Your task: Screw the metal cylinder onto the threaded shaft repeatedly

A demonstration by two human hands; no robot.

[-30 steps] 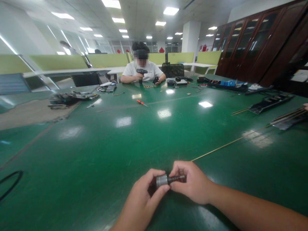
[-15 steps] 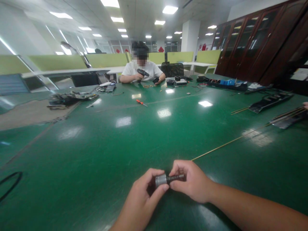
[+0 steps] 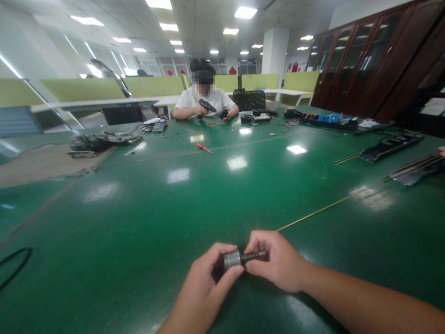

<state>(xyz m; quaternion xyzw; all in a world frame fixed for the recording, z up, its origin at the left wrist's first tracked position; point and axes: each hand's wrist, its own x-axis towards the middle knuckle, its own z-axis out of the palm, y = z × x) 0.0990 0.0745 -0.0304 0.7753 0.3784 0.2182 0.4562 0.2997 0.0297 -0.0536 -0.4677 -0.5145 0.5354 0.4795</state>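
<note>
Near the bottom middle of the head view, I hold a small grey metal cylinder with a dark, ribbed shaft above the green table. My left hand is closed around the grey cylinder end, with the thumb below and the fingers over the top. On the other side, my right hand pinches the thin shaft between thumb and fingers, and its palm hides part of the tip. A long thin brass-coloured rod lies on the table just beyond my right hand.
Across the green table sits a co-worker holding a power drill. A red screwdriver lies mid-table. Circuit-board scrap is at left, a black cable nearer. More rods and another person's hand are at right.
My hands and the metal cylinder stay almost in place. Across the table, the co-worker's head and drill have shifted very slightly.
</note>
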